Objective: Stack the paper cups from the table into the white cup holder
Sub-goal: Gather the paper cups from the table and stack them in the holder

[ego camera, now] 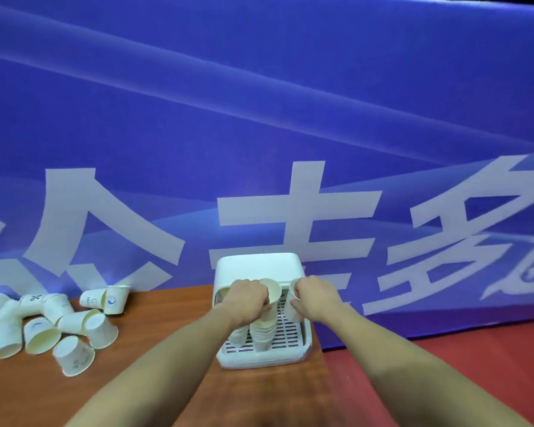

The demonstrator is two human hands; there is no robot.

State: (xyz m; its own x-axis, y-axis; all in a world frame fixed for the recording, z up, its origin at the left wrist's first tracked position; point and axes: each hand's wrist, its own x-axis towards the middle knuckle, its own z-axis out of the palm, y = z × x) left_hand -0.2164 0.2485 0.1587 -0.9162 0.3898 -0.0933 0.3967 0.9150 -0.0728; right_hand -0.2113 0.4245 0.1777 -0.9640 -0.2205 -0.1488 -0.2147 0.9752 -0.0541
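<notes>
Both forearms reach forward, bare, over the brown wood-grain table (167, 303). My left hand (248, 298) curls its fingers round the rim of a paper cup (273, 292), mouth tilted toward me, atop a nested cup stack (263, 334) standing upright on the slatted tray of the white cup holder (259, 266). My right hand (316, 295) pinches a second white cup (293, 306) by its rim, long axis near vertical, over the tray's right side. Holder: smooth plastic, rounded boxy hood. Loose cups (59, 328) lie tumbled at far left, mouths pointing every way. Blue banner (259, 118) behind.
</notes>
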